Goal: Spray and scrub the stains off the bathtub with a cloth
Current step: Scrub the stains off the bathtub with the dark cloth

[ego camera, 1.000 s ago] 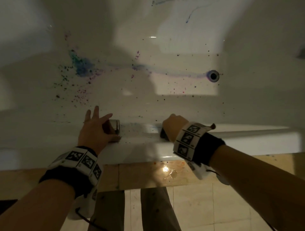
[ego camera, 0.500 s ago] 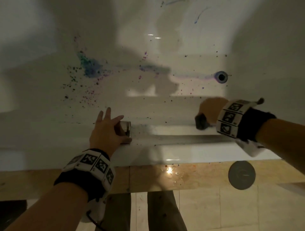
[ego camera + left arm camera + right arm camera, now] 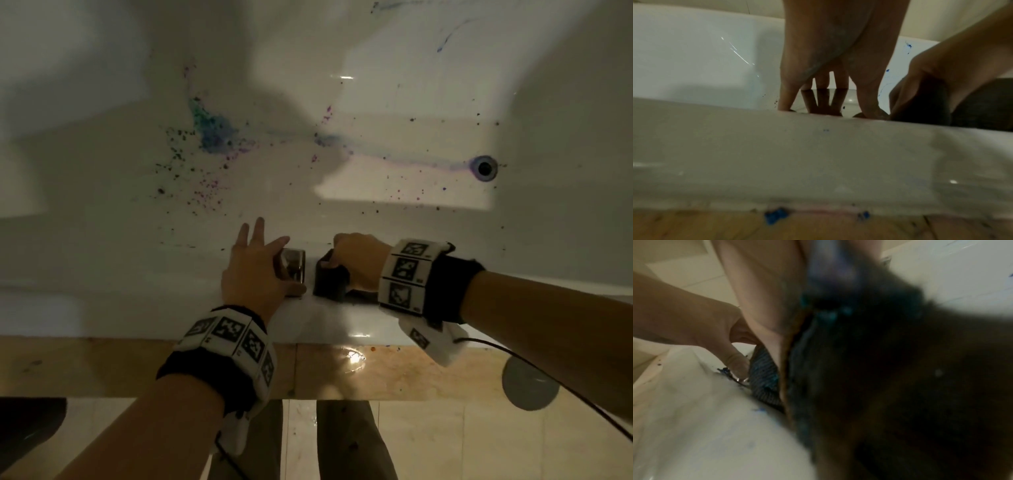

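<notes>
The white bathtub (image 3: pixel 102 308) has a blue blotch (image 3: pixel 214 132), purple and dark specks, and a blue streak running to the drain (image 3: pixel 484 168). My right hand (image 3: pixel 356 260) grips a dark cloth (image 3: pixel 330 282) and presses it on the near rim. The same cloth (image 3: pixel 900 369) fills the right wrist view, blurred. Just left of it, my left hand (image 3: pixel 257 263) rests with straight, spread fingers on a small shiny square fitting (image 3: pixel 294 265) on the rim. The left wrist view shows those fingers (image 3: pixel 830 65) on the shiny plate (image 3: pixel 828 100), with the cloth (image 3: pixel 972 105) beside them.
A wooden board (image 3: pixel 102 366) runs below the rim, with a glare spot and colour smears. A grey round disc (image 3: pixel 529 385) lies on the tiled floor at the right. My legs (image 3: pixel 349 442) stand against the board. No spray bottle is in view.
My right hand slid the cloth right along the rim, then back left until it is next to the left hand. The left hand stayed on the shiny fitting.
</notes>
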Demonstrator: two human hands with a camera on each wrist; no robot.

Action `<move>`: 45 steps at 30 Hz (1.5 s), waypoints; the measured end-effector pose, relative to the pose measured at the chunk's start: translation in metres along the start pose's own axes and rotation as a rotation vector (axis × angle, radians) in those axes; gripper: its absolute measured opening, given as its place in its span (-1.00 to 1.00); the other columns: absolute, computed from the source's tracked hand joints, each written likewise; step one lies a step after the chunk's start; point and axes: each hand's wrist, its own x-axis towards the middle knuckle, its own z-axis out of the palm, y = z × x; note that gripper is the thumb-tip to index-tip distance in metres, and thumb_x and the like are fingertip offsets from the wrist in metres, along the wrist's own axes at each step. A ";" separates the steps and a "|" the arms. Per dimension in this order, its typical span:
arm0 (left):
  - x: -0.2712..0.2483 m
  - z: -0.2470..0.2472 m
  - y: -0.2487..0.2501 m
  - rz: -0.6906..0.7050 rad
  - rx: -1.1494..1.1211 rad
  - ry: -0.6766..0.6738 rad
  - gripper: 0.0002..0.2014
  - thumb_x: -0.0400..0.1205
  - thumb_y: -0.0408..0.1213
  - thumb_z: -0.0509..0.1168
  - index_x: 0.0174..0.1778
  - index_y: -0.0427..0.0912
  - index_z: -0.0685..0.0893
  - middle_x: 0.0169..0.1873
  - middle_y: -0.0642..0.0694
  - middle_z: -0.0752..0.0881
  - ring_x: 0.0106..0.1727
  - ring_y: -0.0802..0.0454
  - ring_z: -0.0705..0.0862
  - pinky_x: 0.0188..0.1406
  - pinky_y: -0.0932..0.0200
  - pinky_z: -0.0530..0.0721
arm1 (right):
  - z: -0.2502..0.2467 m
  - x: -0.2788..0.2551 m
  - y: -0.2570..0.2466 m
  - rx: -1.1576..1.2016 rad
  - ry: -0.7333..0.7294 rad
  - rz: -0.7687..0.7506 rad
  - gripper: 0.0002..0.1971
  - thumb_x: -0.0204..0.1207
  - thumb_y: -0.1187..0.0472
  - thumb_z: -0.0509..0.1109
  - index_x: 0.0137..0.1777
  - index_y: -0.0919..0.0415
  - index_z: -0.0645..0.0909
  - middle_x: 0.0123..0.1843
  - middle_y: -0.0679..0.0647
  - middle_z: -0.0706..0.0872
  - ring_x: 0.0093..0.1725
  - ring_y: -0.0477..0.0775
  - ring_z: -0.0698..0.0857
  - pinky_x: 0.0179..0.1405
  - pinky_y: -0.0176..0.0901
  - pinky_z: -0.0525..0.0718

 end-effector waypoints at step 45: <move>0.007 -0.013 -0.007 0.119 0.014 -0.123 -0.28 0.50 -0.20 0.44 0.56 0.13 0.28 0.65 0.02 -0.09 0.65 0.04 -0.12 0.62 -0.03 0.10 | -0.026 0.007 -0.007 0.168 -0.080 0.001 -0.67 0.45 0.20 0.45 0.23 0.17 0.66 0.19 0.06 0.69 0.21 0.07 0.62 0.35 -0.18 0.48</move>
